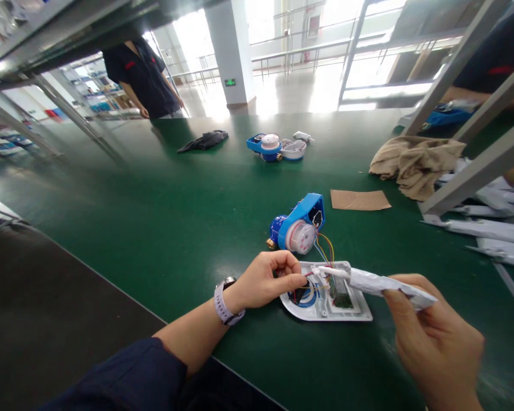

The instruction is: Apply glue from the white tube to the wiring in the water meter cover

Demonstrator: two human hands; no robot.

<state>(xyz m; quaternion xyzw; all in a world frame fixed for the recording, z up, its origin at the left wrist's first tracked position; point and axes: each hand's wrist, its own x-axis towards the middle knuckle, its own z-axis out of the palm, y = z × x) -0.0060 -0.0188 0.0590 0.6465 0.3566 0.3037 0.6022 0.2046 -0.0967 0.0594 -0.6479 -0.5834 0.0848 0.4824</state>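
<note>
Wrapped white tube [374,282], one: raised at the right rim of the pale housing [312,313]; right hand [437,337] grasps its outer end between thumb and fingers. Long axis runs leftward from that grip, inner end over the housing.

Left hand [268,279]: nearer the housing's rounded end; thumb and forefinger close together at the wires. From where I stand, I cannot tell whether they pinch one.

Housing: one, open side up, in from the near edge of the green table [197,200].

Blue meter [300,220]: just beyond the housing, coloured wires between.

Cardboard piece [360,200]: beyond, to the right.

Wrapped packets [492,229] and beige cloth [415,162]: right side, by the rack post [475,171], bounding movement there.

Room: green surface stretches left from the meter to the slanting near edge.

Second meter [265,148]: toward the far edge, dark cloth [205,140] left of it.
</note>
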